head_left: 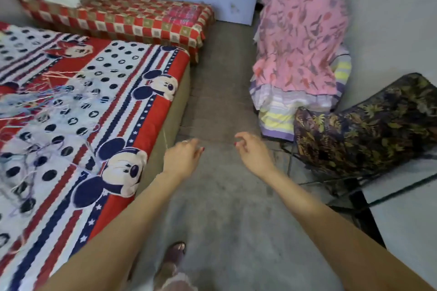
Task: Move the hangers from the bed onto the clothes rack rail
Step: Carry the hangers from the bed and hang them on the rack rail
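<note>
Hangers, thin wire-like ones in mixed pastel colours (35, 111), lie in a blurred, tangled heap on the red, white and navy cartoon-mouse bedspread (123, 106) at the left of the frame. No clothes rack rail can be picked out, so none can be counted as moved. Both hands hover over the grey floor (224, 196) at centre frame, holding nothing: the left hand (183, 156) with relaxed fingers, the right hand (253, 149) loosely curled. Judging by this, the heap is yet to be carried.
</note>
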